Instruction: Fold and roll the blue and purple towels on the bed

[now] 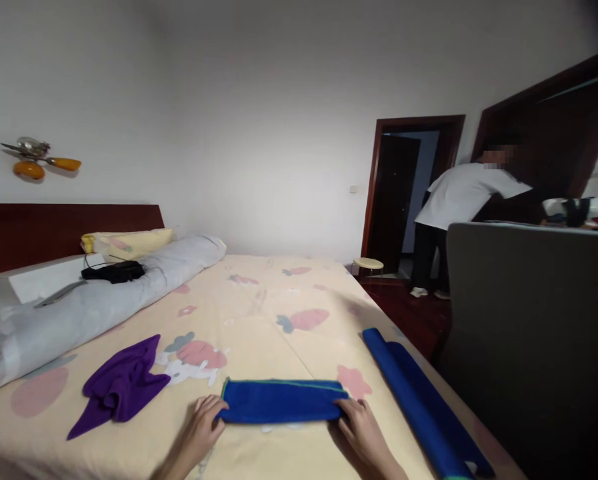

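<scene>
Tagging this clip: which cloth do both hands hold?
The folded blue cloth, gripped at its ends by the left hand and right hand; the purple cloth and long blue cloth lie untouched.

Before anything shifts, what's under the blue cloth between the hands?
The sheet shows along the near and far edges of the cloth; anything directly beneath is covered.

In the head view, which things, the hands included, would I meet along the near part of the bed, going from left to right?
Purple cloth, left hand, folded blue cloth, right hand, long blue cloth.
</scene>
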{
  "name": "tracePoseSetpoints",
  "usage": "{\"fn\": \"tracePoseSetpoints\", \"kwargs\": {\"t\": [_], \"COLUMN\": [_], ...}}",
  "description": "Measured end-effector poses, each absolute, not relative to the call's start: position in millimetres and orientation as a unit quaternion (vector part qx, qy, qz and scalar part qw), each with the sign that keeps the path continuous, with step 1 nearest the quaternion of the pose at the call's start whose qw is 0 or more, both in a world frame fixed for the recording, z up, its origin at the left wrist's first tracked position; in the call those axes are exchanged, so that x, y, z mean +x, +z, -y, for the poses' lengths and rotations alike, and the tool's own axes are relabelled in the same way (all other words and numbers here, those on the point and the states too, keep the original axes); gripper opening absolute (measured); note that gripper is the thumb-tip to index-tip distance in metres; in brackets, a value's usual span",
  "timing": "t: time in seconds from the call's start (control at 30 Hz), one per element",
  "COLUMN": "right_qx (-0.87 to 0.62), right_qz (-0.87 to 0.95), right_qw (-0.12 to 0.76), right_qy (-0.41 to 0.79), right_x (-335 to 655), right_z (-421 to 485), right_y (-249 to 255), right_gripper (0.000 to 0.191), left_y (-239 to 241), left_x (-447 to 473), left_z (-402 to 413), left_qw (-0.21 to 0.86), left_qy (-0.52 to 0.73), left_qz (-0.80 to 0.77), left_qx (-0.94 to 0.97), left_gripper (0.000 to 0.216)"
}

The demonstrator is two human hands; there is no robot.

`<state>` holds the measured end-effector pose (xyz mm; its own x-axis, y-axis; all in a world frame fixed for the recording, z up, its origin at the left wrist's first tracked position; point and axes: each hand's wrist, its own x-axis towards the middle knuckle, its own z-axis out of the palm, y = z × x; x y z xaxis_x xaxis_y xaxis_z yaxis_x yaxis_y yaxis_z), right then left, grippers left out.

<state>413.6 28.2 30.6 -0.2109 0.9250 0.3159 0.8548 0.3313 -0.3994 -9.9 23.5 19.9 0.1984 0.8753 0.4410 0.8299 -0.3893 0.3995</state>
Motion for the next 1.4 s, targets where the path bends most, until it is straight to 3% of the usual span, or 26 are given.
{"fn": "tracePoseSetpoints", "kwargs": {"t": [0.17, 0.4, 0.53, 0.7, 1.03, 1.2, 1.4], "right_qx": [-0.616, -0.696, -0.6, -0.477, -0.542, -0.531, -0.542], "right_qz": [0.732, 0.669, 0.76, 0.851, 0.817, 0.823, 0.806], "right_qw": [0.275, 0.259, 0.249, 0.202, 0.182, 0.174, 0.218], "right_qy": [0.094, -0.011, -0.017, 0.08, 0.076, 0.101, 0.096], "right_x": [421.4, 397.9, 346.9, 301.6, 399.9, 410.5, 413.1], "right_z": [-51.3, -82.1, -73.2, -60.5, -64.1, -70.9, -72.1], "right_y": [34.8, 30.0, 21.9, 18.3, 14.1, 26.6, 81.8], "right_gripper": [0.035, 0.045, 0.055, 0.057, 0.061, 0.075, 0.05], "left_y": [23.6, 20.7, 13.3, 2.1, 8.7, 13.5, 26.1], "left_x": [-5.3, 23.5, 70.0, 114.1, 9.2, -3.3, 12.1], "left_z": [-47.0, -70.5, -66.4, -60.8, -52.4, -50.1, -44.9], "left_qw": [0.099, -0.019, -0.08, -0.025, 0.009, 0.05, 0.054], "left_qy": [0.351, 0.278, 0.248, 0.16, 0.113, 0.103, 0.105], "left_qz": [-0.641, -0.727, -0.612, -0.49, -0.582, -0.595, -0.633], "left_qx": [0.675, 0.628, 0.746, 0.857, 0.805, 0.796, 0.765], "left_gripper": [0.028, 0.039, 0.046, 0.059, 0.061, 0.063, 0.071]}}
